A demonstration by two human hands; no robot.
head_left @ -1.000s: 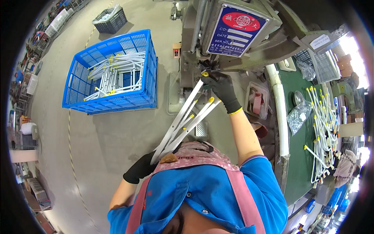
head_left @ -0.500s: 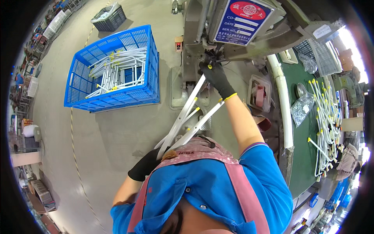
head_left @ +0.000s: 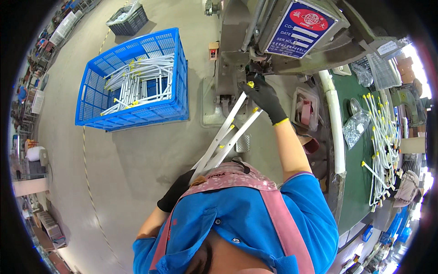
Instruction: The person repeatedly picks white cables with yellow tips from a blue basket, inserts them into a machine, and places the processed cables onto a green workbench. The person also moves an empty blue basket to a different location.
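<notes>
A white tube frame with yellow end caps [head_left: 224, 134] slants from my waist up toward the grey machine [head_left: 232, 68]. My right hand [head_left: 267, 98], in a black glove with a yellow cuff, is closed around its upper end, just below the machine's working head. Its fingertips are partly hidden there. Down by the pink apron [head_left: 228, 176], my left hand [head_left: 178, 189], also black-gloved, grips the frame's lower end; the fingers are partly covered by the tubes and apron. The two main tubes lie at a narrow angle to each other.
At the left, a blue crate [head_left: 132, 116] holds several similar white frames [head_left: 141, 82]. Behind it stands a dark basket [head_left: 127, 20]. On the right, a green-topped bench [head_left: 349, 182] carries more frames [head_left: 381, 146] and a plastic bag [head_left: 356, 128]. A bin [head_left: 305, 109] sits beside the machine.
My right hand has shifted a little right and back toward me with the frame's upper end. The frame's two main tubes look closer together. My left hand has moved slightly right.
</notes>
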